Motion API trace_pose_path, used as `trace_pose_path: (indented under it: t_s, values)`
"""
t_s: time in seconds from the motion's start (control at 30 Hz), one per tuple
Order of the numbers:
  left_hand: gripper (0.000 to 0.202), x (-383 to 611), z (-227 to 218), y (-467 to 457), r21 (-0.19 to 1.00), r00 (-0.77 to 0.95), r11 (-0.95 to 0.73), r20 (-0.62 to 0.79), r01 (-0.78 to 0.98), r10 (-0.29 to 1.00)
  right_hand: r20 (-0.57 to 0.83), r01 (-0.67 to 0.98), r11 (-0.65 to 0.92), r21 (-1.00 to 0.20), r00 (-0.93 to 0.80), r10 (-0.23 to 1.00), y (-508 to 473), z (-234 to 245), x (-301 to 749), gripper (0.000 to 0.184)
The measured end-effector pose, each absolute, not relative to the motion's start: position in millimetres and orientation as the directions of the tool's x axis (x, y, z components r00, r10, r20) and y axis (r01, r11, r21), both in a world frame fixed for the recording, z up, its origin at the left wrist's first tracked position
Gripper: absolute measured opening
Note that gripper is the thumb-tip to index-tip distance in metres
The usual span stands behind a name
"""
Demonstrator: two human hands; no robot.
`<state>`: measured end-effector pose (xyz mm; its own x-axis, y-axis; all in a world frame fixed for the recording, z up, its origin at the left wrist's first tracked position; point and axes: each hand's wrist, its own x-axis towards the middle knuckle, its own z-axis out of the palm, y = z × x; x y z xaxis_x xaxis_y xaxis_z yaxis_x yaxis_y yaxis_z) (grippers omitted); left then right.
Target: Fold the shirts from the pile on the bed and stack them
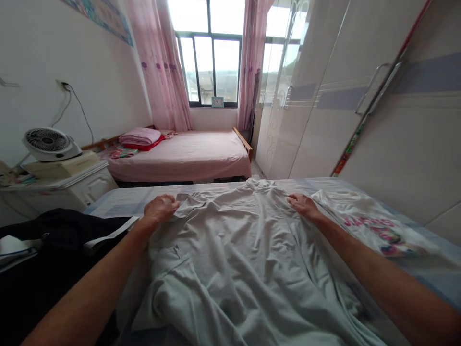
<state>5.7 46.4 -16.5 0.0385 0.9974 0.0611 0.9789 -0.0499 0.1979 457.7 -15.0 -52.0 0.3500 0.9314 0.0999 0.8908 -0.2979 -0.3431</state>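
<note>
A light grey garment (237, 245) lies spread out on the bed (118, 204) in front of me, its far end pointing toward the window. My left hand (160, 209) is closed on the fabric at the garment's far left edge. My right hand (303, 205) pinches the fabric at the far right edge. Both arms reach forward over the cloth.
A white printed shirt (367, 223) lies to the right on the bed. Dark clothes (54, 240) are piled at the left. A fan (48, 143) sits on a white cabinet at the left. A pink bed (187, 154) stands under the window. Wardrobe doors (360, 96) line the right.
</note>
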Motion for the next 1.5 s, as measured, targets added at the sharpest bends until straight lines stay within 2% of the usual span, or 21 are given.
trace_pose_path:
  t_s: [0.13,0.23,0.33,0.47,0.53,0.6,0.7,0.83,0.9,1.0,1.03,1.1,1.17,1.23,1.4,1.5]
  values:
    - [0.035,18,-39,68,0.091,0.001,0.003,-0.04,0.996,0.999,0.113,0.865,-0.377,-0.33,0.433,0.894,15,-70,457,0.044]
    - [0.039,22,-53,70,0.07,-0.005,0.004,0.018,0.998,1.0,0.178,0.859,-0.394,-0.326,0.465,0.867,22,-88,451,0.051]
    - [0.03,26,-60,71,0.034,-0.016,0.013,0.079,0.999,0.997,0.251,0.863,-0.385,-0.328,0.472,0.845,22,-99,451,0.051]
    - [0.025,29,-60,73,0.005,-0.016,0.015,0.07,1.0,0.997,0.285,0.887,-0.353,-0.297,0.436,0.854,20,-100,455,0.05]
    - [0.026,28,-57,75,0.027,-0.025,0.023,0.069,0.999,0.997,0.281,0.9,-0.335,-0.278,0.41,0.868,20,-99,455,0.05]
    - [0.029,24,-54,77,0.101,-0.078,0.067,0.1,0.993,0.992,0.276,0.907,-0.325,-0.27,0.396,0.876,20,-98,454,0.049]
    - [0.036,16,-51,83,0.279,-0.209,0.154,0.178,0.948,0.962,0.266,0.911,-0.31,-0.271,0.38,0.886,19,-96,451,0.049]
    - [0.037,10,-57,90,0.542,-0.291,0.173,0.14,0.822,0.946,0.25,0.908,-0.317,-0.275,0.386,0.888,19,-95,450,0.049]
    - [0.042,10,-61,91,0.667,-0.253,0.119,0.106,0.736,0.962,0.25,0.907,-0.318,-0.278,0.388,0.887,19,-94,450,0.049]
    - [0.067,11,-63,89,0.865,-0.069,-0.024,0.067,0.501,0.995,0.253,0.907,-0.304,-0.29,0.379,0.89,20,-94,450,0.05]
    - [0.071,11,-64,89,0.907,-0.009,-0.067,0.077,0.415,0.997,0.252,0.907,-0.301,-0.294,0.378,0.891,20,-95,450,0.05]
    - [0.066,12,-66,92,0.931,0.015,-0.146,0.15,0.335,0.989,0.252,0.905,-0.304,-0.296,0.382,0.889,20,-95,450,0.049]
    - [0.057,11,-70,97,0.888,-0.058,-0.237,0.281,0.395,0.958,0.253,0.903,-0.312,-0.294,0.389,0.886,21,-96,450,0.048]
    - [0.056,9,-73,103,0.787,-0.084,-0.27,0.376,0.555,0.923,0.252,0.901,-0.318,-0.295,0.394,0.884,21,-96,450,0.048]
    - [0.049,6,-78,107,0.558,-0.032,-0.206,0.385,0.804,0.922,0.254,0.874,-0.333,-0.352,0.432,0.865,24,-95,454,0.05]
    - [0.045,14,-80,100,0.326,0.135,-0.333,0.504,0.885,0.853,0.254,0.861,-0.349,-0.37,0.455,0.853,26,-96,456,0.052]
